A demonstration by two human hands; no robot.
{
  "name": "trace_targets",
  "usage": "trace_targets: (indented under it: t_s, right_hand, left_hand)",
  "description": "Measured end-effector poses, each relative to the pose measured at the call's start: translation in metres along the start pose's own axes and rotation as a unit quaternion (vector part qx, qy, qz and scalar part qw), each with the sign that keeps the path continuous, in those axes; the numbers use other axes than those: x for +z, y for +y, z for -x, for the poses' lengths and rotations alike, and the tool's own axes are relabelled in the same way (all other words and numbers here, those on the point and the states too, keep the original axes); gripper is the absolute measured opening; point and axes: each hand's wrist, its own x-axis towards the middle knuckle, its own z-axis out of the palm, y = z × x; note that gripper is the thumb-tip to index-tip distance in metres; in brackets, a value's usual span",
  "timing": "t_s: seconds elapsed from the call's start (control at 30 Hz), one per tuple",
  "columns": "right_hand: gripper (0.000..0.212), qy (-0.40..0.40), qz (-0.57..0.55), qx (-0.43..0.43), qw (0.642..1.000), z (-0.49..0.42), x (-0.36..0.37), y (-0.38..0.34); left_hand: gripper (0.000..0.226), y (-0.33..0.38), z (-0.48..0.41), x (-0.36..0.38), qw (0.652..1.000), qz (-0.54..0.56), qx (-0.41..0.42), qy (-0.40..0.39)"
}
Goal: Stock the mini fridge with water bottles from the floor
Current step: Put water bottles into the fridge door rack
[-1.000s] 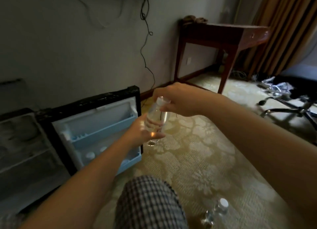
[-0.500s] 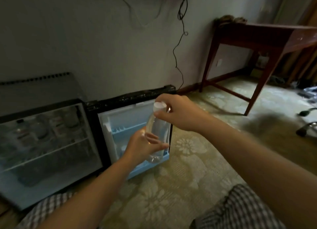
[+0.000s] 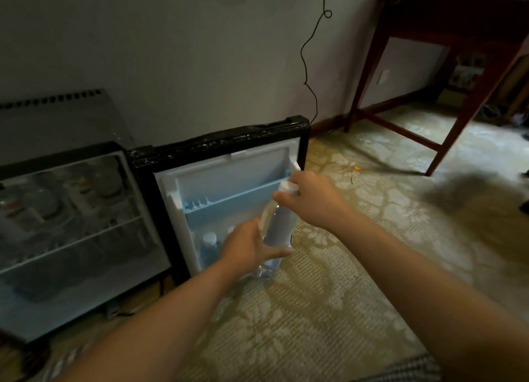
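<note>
A clear water bottle [image 3: 279, 227] with a white cap stands tilted in front of the open fridge door [image 3: 229, 187]. My left hand [image 3: 249, 247] grips its lower body. My right hand [image 3: 309, 201] pinches its cap and neck. The bottle is level with the door's bottom shelf, where another bottle [image 3: 209, 247] with a white cap stands. The mini fridge [image 3: 71, 224] sits at the left on the floor, its cabinet open, with a wire shelf and blurred items on the top level.
A patterned carpet [image 3: 329, 310] covers the floor. A dark wooden table [image 3: 446, 38] stands at the back right. A black cable [image 3: 309, 66] hangs down the wall behind the door. A checked cloth [image 3: 412, 370] shows at the bottom right.
The view has swung left and closer to the fridge. Both hands have carried the bottle down and towards the door's lower shelf.
</note>
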Motion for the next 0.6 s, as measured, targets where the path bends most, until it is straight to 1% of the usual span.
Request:
trace_targets:
  t_s: [0.1, 0.17, 0.3, 0.37, 0.43, 0.47, 0.53, 0.6]
  right_hand:
    - [0.037, -0.011, 0.023, 0.017, 1.0, -0.013, 0.002, 0.009]
    - [0.04, -0.021, 0.026, 0.034, 0.999, -0.024, 0.008, 0.019]
    - [0.035, -0.049, -0.02, 0.056, 0.997, -0.049, 0.023, 0.039]
    - [0.034, -0.051, -0.017, 0.055, 0.997, -0.059, 0.032, 0.042]
    - [0.033, -0.053, -0.013, 0.039, 0.998, -0.066, 0.043, 0.04]
    - [0.033, -0.058, -0.008, 0.033, 0.998, -0.068, 0.048, 0.039]
    - [0.037, -0.069, 0.014, 0.026, 0.997, -0.071, 0.057, 0.037]
    - [0.04, -0.072, 0.033, 0.029, 0.996, -0.074, 0.066, 0.039]
  left_hand:
    - [0.085, -0.003, -0.021, 0.004, 0.999, -0.032, 0.025, -0.012]
    - [0.091, -0.006, -0.033, 0.008, 0.997, -0.06, 0.048, -0.017]
    - [0.098, -0.01, -0.049, 0.005, 0.991, -0.103, 0.077, -0.036]
    - [0.092, -0.015, -0.059, 0.002, 0.991, -0.096, 0.072, -0.058]
    - [0.079, -0.023, -0.068, -0.002, 0.99, -0.088, 0.055, -0.093]
    - [0.075, -0.029, -0.071, -0.004, 0.987, -0.101, 0.043, -0.113]
    - [0.07, -0.042, -0.075, -0.005, 0.976, -0.163, 0.031, -0.141]
    - [0.071, -0.053, -0.076, -0.007, 0.959, -0.243, 0.033, -0.144]
